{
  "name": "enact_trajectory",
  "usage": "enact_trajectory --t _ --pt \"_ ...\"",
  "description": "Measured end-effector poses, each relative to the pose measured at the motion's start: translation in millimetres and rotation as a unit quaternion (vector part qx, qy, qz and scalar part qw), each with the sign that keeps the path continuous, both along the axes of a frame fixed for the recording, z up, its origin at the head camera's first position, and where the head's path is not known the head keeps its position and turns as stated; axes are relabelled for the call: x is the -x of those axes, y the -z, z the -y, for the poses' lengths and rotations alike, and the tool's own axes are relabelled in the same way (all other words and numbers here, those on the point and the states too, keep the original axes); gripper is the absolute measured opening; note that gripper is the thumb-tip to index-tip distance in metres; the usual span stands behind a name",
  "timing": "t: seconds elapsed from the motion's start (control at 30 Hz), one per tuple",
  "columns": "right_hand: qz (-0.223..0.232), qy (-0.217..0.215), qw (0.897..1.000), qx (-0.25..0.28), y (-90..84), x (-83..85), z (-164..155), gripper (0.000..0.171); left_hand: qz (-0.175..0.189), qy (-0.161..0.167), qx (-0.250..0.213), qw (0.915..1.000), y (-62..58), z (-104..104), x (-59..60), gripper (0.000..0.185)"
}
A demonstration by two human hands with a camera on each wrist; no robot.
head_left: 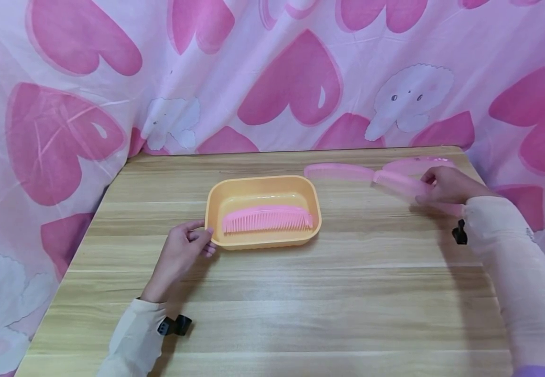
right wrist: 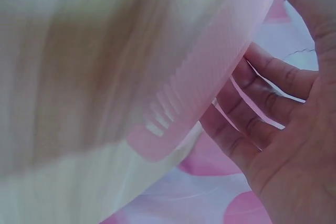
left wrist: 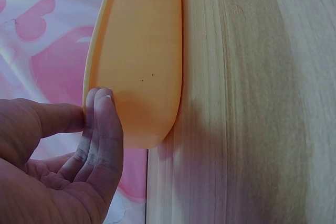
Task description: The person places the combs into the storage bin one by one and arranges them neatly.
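- Comb (head_left: 397, 183), pink, upper right of frame: your right hand (head_left: 444, 186) pinches it, lifted off the table (head_left: 301, 303).
- Your left hand (head_left: 183, 254) pinches the orange tray's (head_left: 216, 201) left rim, likely steadying it.
- Second comb (head_left: 266, 219) lies inside; two more (head_left: 338, 171) rest beyond.

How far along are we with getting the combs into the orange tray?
One pink comb already lies in the orange tray, which the left hand steadies by its rim. The right hand grips a second comb, blurred, above the table's far right corner. Two more combs lie there on the table, so roughly three are left.
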State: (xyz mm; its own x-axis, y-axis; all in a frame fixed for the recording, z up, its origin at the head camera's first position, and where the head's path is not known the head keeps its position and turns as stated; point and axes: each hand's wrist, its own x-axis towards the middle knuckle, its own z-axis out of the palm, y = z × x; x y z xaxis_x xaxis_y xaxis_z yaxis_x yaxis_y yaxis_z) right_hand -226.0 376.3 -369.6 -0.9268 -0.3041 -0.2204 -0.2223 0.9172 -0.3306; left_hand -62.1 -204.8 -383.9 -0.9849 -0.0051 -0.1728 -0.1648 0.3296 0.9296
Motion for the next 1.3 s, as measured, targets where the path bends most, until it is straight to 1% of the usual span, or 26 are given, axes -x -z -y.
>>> enact_trajectory --t 0.1,0.23,0.53,0.7,0.87,1.03,1.07,1.17,1.3 --pt "-0.021 -0.02 1.0 -0.004 -6.3 0.7 9 0.046 0.004 -0.001 0.0 1.0 -0.9 0 -0.3 0.043" --pt "-0.038 -0.043 0.998 -0.008 -14.1 2.8 24 0.043 0.006 -0.001 0.003 1.0 -1.0 0 -0.4 0.044" --pt "-0.022 -0.053 0.998 0.002 -36.0 -0.2 67 0.048 0.007 -0.001 0.013 0.9999 4.2 0 1.5 0.041" --pt "-0.032 -0.077 0.997 0.007 -46.0 -0.8 92 0.042 0.007 0.0 0.018 0.9998 4.6 0 1.5 0.04" --pt "-0.043 -0.103 0.994 0.003 -55.8 -1.7 117 0.038 0.014 -0.005 0.024 0.9996 3.3 0 1.7 0.041" --pt "-0.05 -0.126 0.991 -0.006 -64.6 -2.4 147 0.042 0.015 -0.007 0.03 0.9994 1.6 0 2.1 0.042" --pt "-0.053 -0.129 0.99 -0.01 -66.2 -2.9 153 0.046 0.014 -0.006 0.029 0.9995 1.6 0 2.0 0.041" --pt "-0.059 -0.144 0.988 -0.012 -69.7 -4.9 172 0.048 0.01 -0.005 0.024 0.9996 2.5 1 1.4 0.04" --pt "-0.082 -0.177 0.981 -0.015 -73.1 -7.2 196 0.048 0.007 -0.004 0.019 0.9998 3.1 1 0.8 0.039"
